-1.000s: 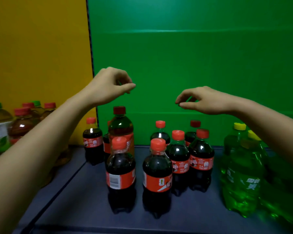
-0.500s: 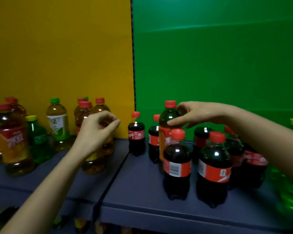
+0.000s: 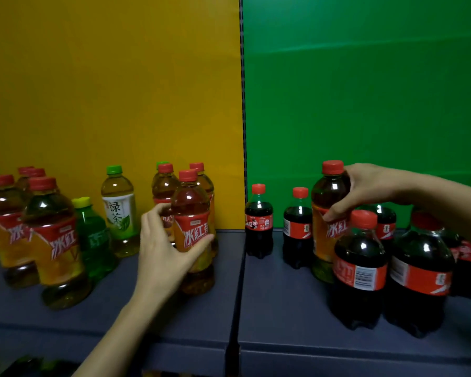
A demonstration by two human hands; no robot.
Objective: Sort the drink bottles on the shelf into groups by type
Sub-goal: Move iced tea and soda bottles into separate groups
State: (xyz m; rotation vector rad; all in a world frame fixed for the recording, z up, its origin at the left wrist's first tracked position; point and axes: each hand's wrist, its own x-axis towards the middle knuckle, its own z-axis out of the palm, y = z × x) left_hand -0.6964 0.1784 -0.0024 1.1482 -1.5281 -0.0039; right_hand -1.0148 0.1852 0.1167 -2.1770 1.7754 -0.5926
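My right hand (image 3: 365,189) grips the shoulder of a red-capped iced tea bottle (image 3: 327,208) that stands among several cola bottles (image 3: 359,262) on the right half of the dark shelf (image 3: 283,308). My left hand (image 3: 163,246) curls round another iced tea bottle (image 3: 191,229) on the left half, in front of the yellow panel. More iced tea bottles (image 3: 52,240) stand at the far left, with a green soda bottle (image 3: 91,235) and a green tea bottle (image 3: 119,210) between them.
A dark vertical divider (image 3: 242,104) separates the yellow and green back panels. Small cola bottles (image 3: 259,221) stand just right of it. The shelf's front edge (image 3: 337,346) runs below; bottles on a lower shelf (image 3: 25,365) show dimly at bottom left.
The view swung left. My right hand came down onto the iced tea bottle among the colas. My left hand dropped and closed round an iced tea bottle on the left half.
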